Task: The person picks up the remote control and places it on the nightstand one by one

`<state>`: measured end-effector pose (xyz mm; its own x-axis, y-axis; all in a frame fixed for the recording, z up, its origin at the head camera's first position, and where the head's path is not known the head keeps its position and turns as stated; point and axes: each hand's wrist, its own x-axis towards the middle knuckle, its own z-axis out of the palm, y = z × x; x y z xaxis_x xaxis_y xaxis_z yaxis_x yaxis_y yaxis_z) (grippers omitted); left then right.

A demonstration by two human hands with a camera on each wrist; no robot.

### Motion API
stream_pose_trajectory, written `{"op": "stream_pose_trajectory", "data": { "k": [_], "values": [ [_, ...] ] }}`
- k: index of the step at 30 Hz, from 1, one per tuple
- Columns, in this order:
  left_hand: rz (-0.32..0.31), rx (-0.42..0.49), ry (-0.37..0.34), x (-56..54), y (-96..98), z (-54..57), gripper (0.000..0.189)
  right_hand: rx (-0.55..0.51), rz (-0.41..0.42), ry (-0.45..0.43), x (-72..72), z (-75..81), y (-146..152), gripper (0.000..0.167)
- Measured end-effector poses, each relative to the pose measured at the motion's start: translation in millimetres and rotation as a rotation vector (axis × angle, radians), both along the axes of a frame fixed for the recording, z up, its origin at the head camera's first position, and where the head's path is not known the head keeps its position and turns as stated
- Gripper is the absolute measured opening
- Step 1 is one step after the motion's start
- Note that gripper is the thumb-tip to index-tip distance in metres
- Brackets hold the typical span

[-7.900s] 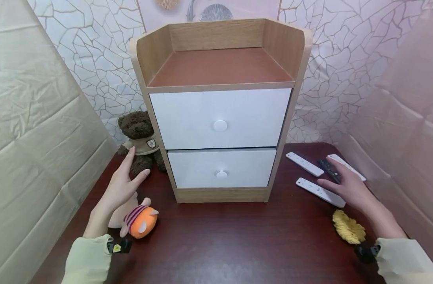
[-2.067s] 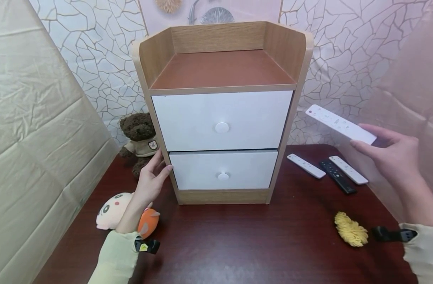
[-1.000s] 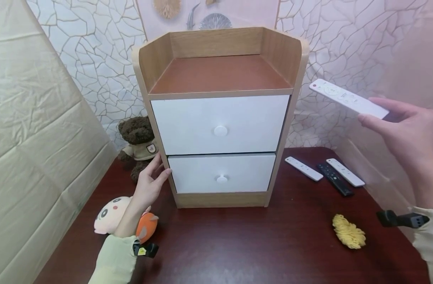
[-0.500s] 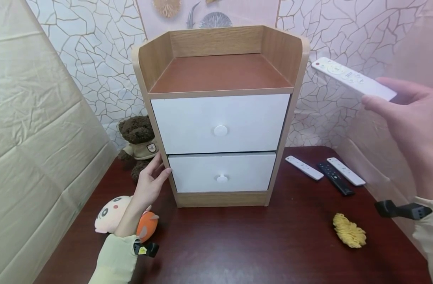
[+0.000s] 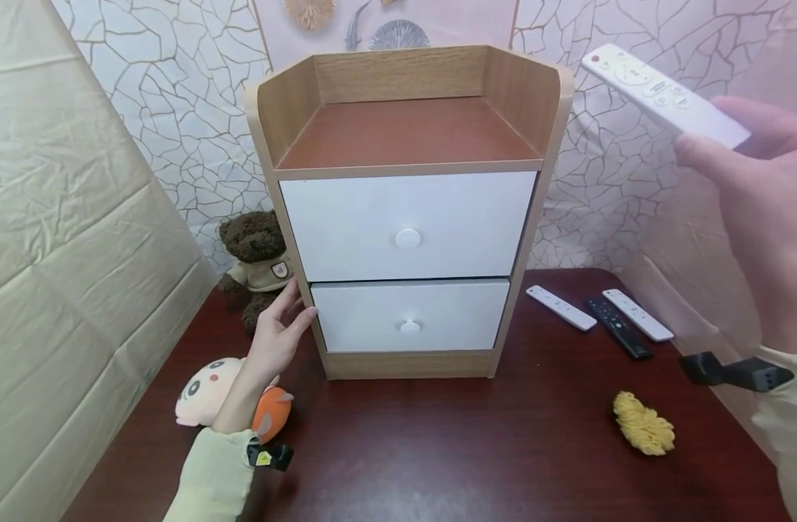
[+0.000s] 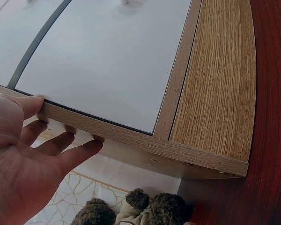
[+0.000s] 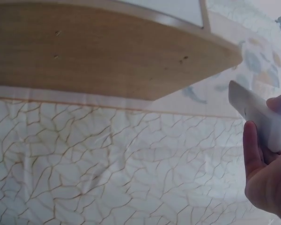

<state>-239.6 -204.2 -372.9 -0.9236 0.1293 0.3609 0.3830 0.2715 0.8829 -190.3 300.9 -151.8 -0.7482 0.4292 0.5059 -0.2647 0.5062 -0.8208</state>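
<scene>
The person's two hands were well apart. The right hand [image 5: 757, 196] pinched a white remote [image 5: 662, 90] by one end, thumb on one side and fingers on the other. The remote was up in the air over the table's right side, buttons toward the head camera, its red-button end tilted up toward the cabinet's top right corner and clear of it. The left hand [image 5: 274, 344] rested on the cabinet [image 5: 407, 365] low on its left side, thumb on the front edge and loosely spread fingers against the outer side panel.

The cabinet was wood-coloured and stood toward the middle of the table's back edge. It had a white upper drawer [image 5: 346, 225], a lower drawer [image 5: 359, 319], each with a round knob, and a walled top shelf [image 5: 411, 130].

At the dark red table's [image 5: 437, 449] back left corner sat a brown bear [image 5: 251, 239], partly behind the cabinet. Near the left edge, a pink-and-orange plush [image 5: 205, 391] was partly hidden by the left forearm.

Toward the back right corner lay a second white remote [image 5: 560, 308], then a black remote [image 5: 616, 328], then a third white remote [image 5: 638, 315] just beside it. Nearer the front, by the right edge, lay a yellow bundle [image 5: 643, 424].
</scene>
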Motion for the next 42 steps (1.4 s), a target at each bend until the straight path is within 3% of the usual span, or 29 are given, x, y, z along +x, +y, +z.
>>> {"op": "stream_pose_trajectory", "data": {
  "k": [11,17,23,26,31,36,42],
  "values": [
    [-0.002,0.003,0.002,-0.8,-0.4,0.0,0.069,-0.052,0.021,0.011,7.7,27.5,-34.4,0.050],
    [0.005,0.010,-0.021,0.3,0.0,1.4,0.070,-0.102,0.115,0.096,1.4,35.9,-47.6,0.048],
    [0.005,0.010,-0.005,-0.9,-0.2,-0.3,0.069,-0.142,0.135,0.113,2.2,44.2,-66.3,0.050],
    [0.003,0.014,0.004,-1.1,-0.4,-1.0,0.068,-0.163,0.167,0.124,3.3,47.0,-79.2,0.049],
    [0.006,0.017,-0.007,-0.1,-0.6,-0.3,0.069,-0.215,0.294,0.157,0.5,47.2,-100.5,0.046],
    [0.006,0.018,-0.017,0.4,0.3,1.0,0.069,-0.154,0.289,0.159,-5.0,46.7,-114.3,0.042],
    [0.005,0.019,-0.007,0.1,1.3,1.4,0.069,-0.197,0.388,0.235,-12.2,48.4,-127.2,0.040]
  ]
}}
